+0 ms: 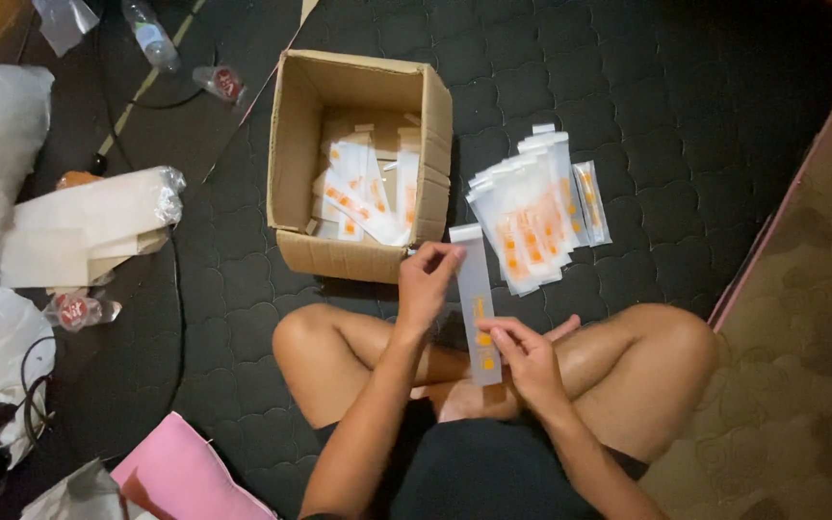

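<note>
L hand (428, 279) pinches top end of long clear packet (476, 303), R hand (530, 358) pinches bottom end w/ thumb + fingers; packet held over crossed legs, just in front of cardboard box (358, 164). To do it well, I'd say: keep the strip taut and straight, grip edges only, not the orange print. Around: fanned stack of same packets (532, 207) on dark mattress to the right, more inside box. Nothing blocking; pink sheet (180, 472), bagged white bundle (98, 226), bottles off left, well apart.

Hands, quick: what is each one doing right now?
Left hand: closed, pinching the top of the long, narrow clear plastic packet with orange marks.
Right hand: closed on the packet's lower end.
</note>
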